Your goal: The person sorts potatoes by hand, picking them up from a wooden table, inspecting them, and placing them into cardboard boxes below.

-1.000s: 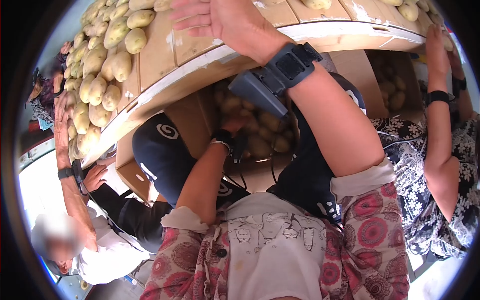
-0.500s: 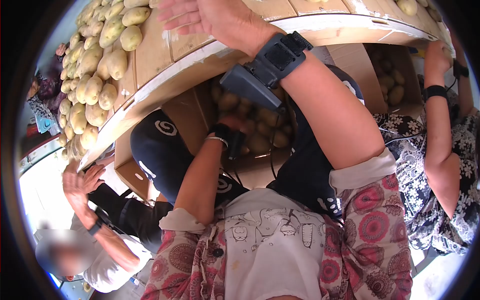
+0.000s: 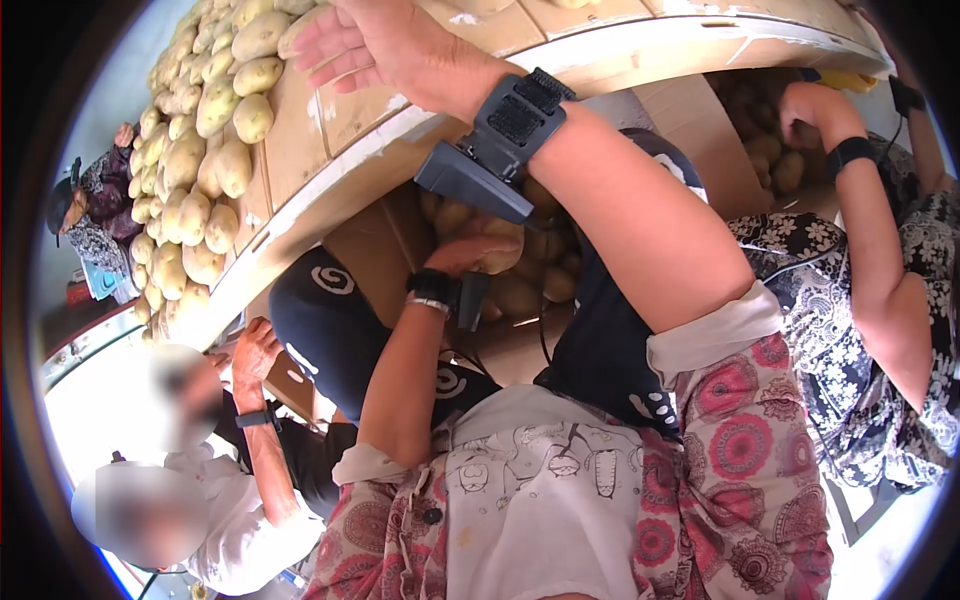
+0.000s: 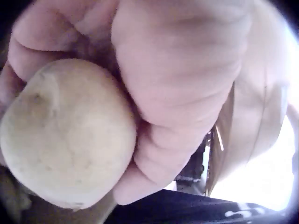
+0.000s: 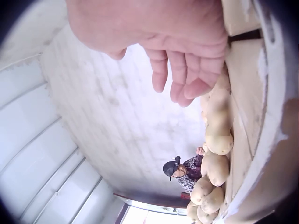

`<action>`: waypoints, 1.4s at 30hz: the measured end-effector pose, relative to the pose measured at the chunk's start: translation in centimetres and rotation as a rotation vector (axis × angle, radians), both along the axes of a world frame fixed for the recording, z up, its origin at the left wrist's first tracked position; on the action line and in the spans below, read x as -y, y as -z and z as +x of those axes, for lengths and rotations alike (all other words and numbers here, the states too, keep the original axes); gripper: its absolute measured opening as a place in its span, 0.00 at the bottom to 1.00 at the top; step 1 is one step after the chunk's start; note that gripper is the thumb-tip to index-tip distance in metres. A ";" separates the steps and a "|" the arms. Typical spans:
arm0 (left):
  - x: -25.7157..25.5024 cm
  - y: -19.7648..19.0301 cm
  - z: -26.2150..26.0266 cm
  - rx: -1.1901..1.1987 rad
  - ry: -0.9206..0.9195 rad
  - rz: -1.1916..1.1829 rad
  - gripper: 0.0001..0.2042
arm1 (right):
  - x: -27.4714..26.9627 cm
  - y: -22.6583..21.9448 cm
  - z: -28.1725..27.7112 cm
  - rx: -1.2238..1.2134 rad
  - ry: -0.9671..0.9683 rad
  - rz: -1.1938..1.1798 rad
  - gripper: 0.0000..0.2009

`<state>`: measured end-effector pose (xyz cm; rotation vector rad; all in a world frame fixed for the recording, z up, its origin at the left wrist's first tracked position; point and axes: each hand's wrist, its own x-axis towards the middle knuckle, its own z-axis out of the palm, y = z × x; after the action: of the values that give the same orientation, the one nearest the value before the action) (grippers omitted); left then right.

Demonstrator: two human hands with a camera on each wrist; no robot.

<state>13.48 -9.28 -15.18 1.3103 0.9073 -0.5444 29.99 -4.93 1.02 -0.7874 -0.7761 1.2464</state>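
Down in the cardboard box under the tabletop, my left hand [image 3: 462,254] grips a potato [image 3: 502,248]. Close up in the left wrist view, thumb and fingers curl round this pale, smooth potato [image 4: 70,135]. More potatoes [image 3: 540,275] lie in the box around it. Over the wooden tabletop [image 3: 350,120], my right hand [image 3: 385,50] rests with its fingers loosely extended and holds nothing. The right wrist view shows the relaxed fingers of that hand [image 5: 163,42] near a row of potatoes [image 5: 217,140].
A large heap of potatoes [image 3: 185,150] covers the tabletop's left side. The white-painted table edge [image 3: 380,145] runs between my two hands. At the right, another person's hand [image 3: 820,105] reaches to a second box of potatoes [image 3: 765,150]. A person in white [image 3: 230,530] sits at the left.
My left hand has come up a little in the box with a potato now visible in it. The person at left has moved an arm inward; the person at right reaches into their box.
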 end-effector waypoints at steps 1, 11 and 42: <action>-0.1 0.3 0.0 0.087 -0.101 -0.082 0.38 | 0.6 -0.2 0.1 0.027 0.061 0.023 0.34; 0.6 -8.9 0.3 0.720 -0.291 -0.565 0.35 | 1.1 -0.9 2.6 0.047 0.164 0.043 0.33; -9.0 -16.3 -3.9 0.449 -0.584 1.608 0.33 | 3.1 -1.6 3.1 0.117 0.130 -0.030 0.30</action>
<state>9.58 -0.31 1.09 2.2379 1.2661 1.1869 33.04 -8.03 2.64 -0.9274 -0.7892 1.1059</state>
